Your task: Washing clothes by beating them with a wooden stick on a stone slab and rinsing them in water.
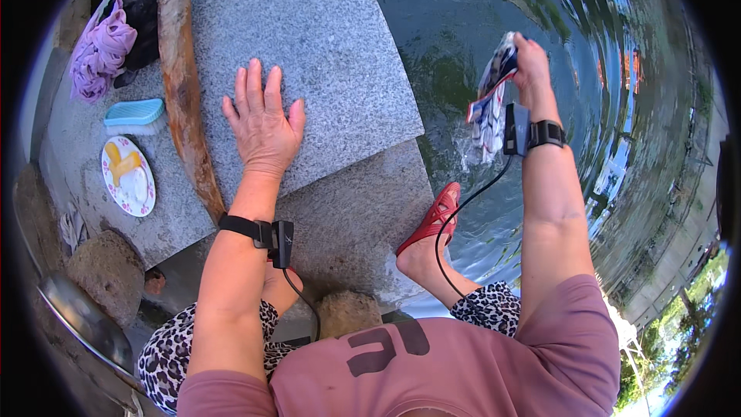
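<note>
My left hand (266, 125) rests flat on a grey granite slab (332, 38), its fingers spread and nothing in it. Out over the water (455, 8) on the right, my right hand (531, 62) is closed around the top of a bunched wet cloth (490, 100), patterned in white, dark blue and red. The cloth hangs down from my fingers, and splashes show round its lower end at the water's surface. Just left of my left hand a long wooden stick (184, 85) lies on the slab.
Left of the stick are a blue scrubbing brush (134, 113), a flowered plate (113, 185) with yellow and white pieces, purple cloth (104, 50) and black cloth (143, 15). A metal basin (85, 320) stands lower left. My red sandal (434, 220) is at the water's edge.
</note>
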Motion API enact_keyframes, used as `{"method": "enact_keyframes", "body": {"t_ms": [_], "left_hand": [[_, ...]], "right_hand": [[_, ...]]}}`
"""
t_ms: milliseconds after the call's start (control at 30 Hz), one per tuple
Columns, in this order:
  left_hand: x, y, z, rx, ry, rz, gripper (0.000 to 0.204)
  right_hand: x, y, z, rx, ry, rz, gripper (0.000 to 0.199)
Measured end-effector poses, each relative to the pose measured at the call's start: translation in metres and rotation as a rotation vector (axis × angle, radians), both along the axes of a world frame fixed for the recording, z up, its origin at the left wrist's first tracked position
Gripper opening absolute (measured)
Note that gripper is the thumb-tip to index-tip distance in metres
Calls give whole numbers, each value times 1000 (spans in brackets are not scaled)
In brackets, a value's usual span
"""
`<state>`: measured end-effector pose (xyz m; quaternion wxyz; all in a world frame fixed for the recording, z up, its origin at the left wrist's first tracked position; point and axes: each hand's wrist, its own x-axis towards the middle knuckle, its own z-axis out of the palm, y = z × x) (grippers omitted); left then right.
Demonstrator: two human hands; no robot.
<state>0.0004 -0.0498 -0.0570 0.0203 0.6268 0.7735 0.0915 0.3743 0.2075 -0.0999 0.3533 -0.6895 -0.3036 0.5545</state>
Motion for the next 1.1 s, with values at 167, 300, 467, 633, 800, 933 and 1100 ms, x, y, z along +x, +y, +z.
{"method": "enact_keyframes", "body": {"t_ms": [167, 300, 467, 633, 800, 933, 1100], "left_hand": [[3, 2, 1, 16, -31, 14, 61], [3, 1, 2, -10, -42, 25, 61], [4, 1, 3, 9, -58, 21, 62], [4, 3, 5, 10, -35, 29, 63], [7, 5, -1, 17, 5, 7, 64], [2, 2, 4, 9, 43, -12, 62], [6, 4, 0, -1, 65, -28, 59]], "right_hand": [[4, 126, 166, 217, 508, 291, 20], [-1, 123, 237, 214, 768, 353, 20], [10, 15, 242, 299, 579, 49, 29], [103, -115, 124, -164, 82, 8, 34], [201, -216, 5, -666, -563, 542, 50], [157, -216, -16, -888, -1179, 868, 108], [97, -133, -77, -59, -1031, 702, 95]]}}
